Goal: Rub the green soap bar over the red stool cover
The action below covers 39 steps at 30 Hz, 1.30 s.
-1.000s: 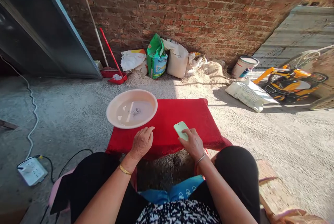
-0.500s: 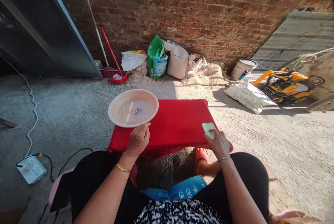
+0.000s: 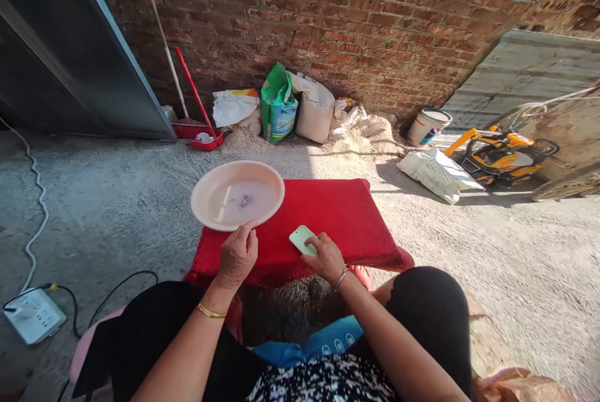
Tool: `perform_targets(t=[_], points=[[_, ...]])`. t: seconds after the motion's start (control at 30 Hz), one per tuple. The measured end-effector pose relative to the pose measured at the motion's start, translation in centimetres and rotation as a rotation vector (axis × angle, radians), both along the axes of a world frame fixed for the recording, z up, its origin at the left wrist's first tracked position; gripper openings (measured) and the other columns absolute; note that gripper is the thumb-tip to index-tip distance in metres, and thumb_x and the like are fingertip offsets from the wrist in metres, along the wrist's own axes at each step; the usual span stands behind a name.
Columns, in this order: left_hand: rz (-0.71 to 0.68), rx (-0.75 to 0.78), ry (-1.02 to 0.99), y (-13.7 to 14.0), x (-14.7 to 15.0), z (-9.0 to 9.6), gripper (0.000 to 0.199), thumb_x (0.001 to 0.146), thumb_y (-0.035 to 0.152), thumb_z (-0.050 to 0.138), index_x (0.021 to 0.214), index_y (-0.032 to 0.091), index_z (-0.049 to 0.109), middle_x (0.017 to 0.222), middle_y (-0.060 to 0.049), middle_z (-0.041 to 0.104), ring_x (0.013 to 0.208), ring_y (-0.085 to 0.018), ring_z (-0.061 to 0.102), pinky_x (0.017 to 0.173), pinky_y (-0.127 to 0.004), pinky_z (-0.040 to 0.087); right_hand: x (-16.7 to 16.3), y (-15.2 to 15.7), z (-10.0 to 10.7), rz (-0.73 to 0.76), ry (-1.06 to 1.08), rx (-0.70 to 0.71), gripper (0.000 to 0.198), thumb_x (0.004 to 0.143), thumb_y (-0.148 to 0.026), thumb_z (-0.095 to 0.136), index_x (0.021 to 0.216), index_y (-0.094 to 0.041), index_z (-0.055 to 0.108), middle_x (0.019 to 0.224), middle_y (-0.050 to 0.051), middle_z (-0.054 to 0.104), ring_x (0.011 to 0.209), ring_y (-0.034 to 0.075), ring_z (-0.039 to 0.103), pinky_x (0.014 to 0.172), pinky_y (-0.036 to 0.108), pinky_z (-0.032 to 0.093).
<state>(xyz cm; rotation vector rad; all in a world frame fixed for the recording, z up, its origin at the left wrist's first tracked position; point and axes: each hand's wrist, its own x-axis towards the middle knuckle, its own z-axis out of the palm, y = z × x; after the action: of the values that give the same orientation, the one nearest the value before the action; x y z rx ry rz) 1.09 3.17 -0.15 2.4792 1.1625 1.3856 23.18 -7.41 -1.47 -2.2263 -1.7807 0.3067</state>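
Note:
A pale pink basin point(image 3: 206, 202) rests at the left of a low bench draped in red cloth point(image 3: 337, 214). It holds shallow liquid, with a small dark patterned patch at the bottom. At the basin's near rim, my left hand point(image 3: 238, 255) is closed with thumb and forefinger together; whatever it may pinch is hidden. My right hand point(image 3: 328, 258) grips a flat pale green phone-shaped slab point(image 3: 302, 239) with rounded corners by its near end. The slab is just above or on the red cloth, and I cannot tell which.
Along the brick wall stand a green bag point(image 3: 279, 105), a pale sack point(image 3: 316, 114) and a red dustpan point(image 3: 206, 139). A bucket point(image 3: 429, 127), a flattened sack point(image 3: 434, 174) and an orange-and-black toy vehicle point(image 3: 506, 155) lie to the right. A power strip point(image 3: 35, 314) sits at lower left.
My right hand has carried the pale green slab leftward from the cloth's right end to its near middle. My left hand stays closed by the basin. The view has shifted slightly.

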Motion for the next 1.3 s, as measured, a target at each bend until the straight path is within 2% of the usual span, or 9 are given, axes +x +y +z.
perform_targets(t=[0.17,0.27,0.5,0.6,0.67,0.8,0.9,1.1,1.3], points=[[-0.029,-0.001,0.018,-0.3,0.1,-0.4,0.026,0.090,0.017,0.043,0.111,0.015,0.058,0.099,-0.010,0.070,0.088,-0.018,0.067,0.082,-0.030,0.052,12.8,-6.0,1.6,-0.543,-0.056,-0.078,0.035,0.081,-0.042,0.062,0.111,-0.024,0.061,0.099,0.006,0.051,0.087,0.019,0.057,0.078,0.029,0.041],[-0.048,-0.021,0.036,-0.2,0.4,-0.7,0.027,0.090,0.018,0.042,0.111,0.016,0.058,0.100,-0.009,0.070,0.089,-0.018,0.067,0.084,-0.031,0.052,15.6,-8.3,2.3,-0.763,-0.062,-0.069,0.040,0.082,-0.047,0.059,0.115,-0.024,0.060,0.098,0.007,0.052,0.088,0.021,0.058,0.077,0.032,0.042],[-0.124,-0.095,0.312,0.0,2.9,-2.1,0.026,0.089,0.025,0.046,0.109,0.017,0.061,0.095,-0.010,0.064,0.091,-0.023,0.062,0.084,-0.039,0.051,8.3,-6.2,0.0,-0.275,0.089,0.112,0.028,0.080,-0.039,0.064,0.105,-0.027,0.062,0.101,0.003,0.053,0.092,0.018,0.056,0.078,0.028,0.043],[-0.085,-0.124,0.501,-0.3,3.8,-3.0,0.039,0.086,0.039,0.054,0.118,0.017,0.060,0.110,-0.016,0.058,0.102,-0.029,0.057,0.086,-0.045,0.050,7.9,-5.8,-0.4,-0.188,0.100,0.098,0.028,0.078,-0.036,0.066,0.104,-0.027,0.063,0.099,0.003,0.054,0.094,0.018,0.055,0.080,0.028,0.043],[-0.062,-0.141,0.592,-0.5,4.0,-3.3,0.046,0.085,0.044,0.055,0.123,0.018,0.058,0.121,-0.018,0.053,0.110,-0.033,0.053,0.089,-0.048,0.047,9.9,-6.7,-0.2,-0.277,0.066,0.061,0.028,0.078,-0.036,0.066,0.104,-0.027,0.064,0.099,0.003,0.054,0.092,0.018,0.055,0.080,0.028,0.043],[-0.031,-0.258,0.741,-0.7,3.8,-2.7,0.051,0.087,0.046,0.052,0.131,0.021,0.053,0.133,-0.019,0.048,0.123,-0.037,0.045,0.091,-0.055,0.044,15.6,-10.1,0.3,-0.718,-0.004,0.016,0.034,0.078,-0.043,0.062,0.108,-0.026,0.064,0.097,0.005,0.052,0.089,0.021,0.056,0.079,0.032,0.043],[0.026,-0.392,0.825,-0.9,3.1,-1.8,0.055,0.087,0.049,0.050,0.136,0.024,0.048,0.141,-0.019,0.042,0.130,-0.040,0.037,0.090,-0.062,0.040,17.5,-11.0,0.0,-0.839,0.077,0.090,0.039,0.076,-0.046,0.062,0.108,-0.024,0.063,0.095,0.006,0.052,0.090,0.022,0.056,0.081,0.034,0.043],[0.034,-0.602,0.935,-1.1,2.1,-1.3,0.077,0.079,0.055,0.058,0.145,0.028,0.031,0.152,-0.021,0.024,0.138,-0.042,0.023,0.097,-0.067,0.029,11.0,-3.4,-0.3,-0.497,0.348,0.145,0.039,0.073,-0.039,0.065,0.107,-0.021,0.063,0.098,0.006,0.055,0.089,0.020,0.056,0.083,0.031,0.044],[0.019,-0.631,1.037,-0.8,2.5,-1.6,0.089,0.072,0.053,0.065,0.148,0.030,0.024,0.153,-0.024,0.015,0.139,-0.046,0.016,0.099,-0.066,0.026,1.5,5.8,-0.2,0.004,0.178,0.137,0.039,0.069,-0.027,0.071,0.107,-0.022,0.065,0.099,0.006,0.055,0.091,0.019,0.053,0.084,0.030,0.041]])
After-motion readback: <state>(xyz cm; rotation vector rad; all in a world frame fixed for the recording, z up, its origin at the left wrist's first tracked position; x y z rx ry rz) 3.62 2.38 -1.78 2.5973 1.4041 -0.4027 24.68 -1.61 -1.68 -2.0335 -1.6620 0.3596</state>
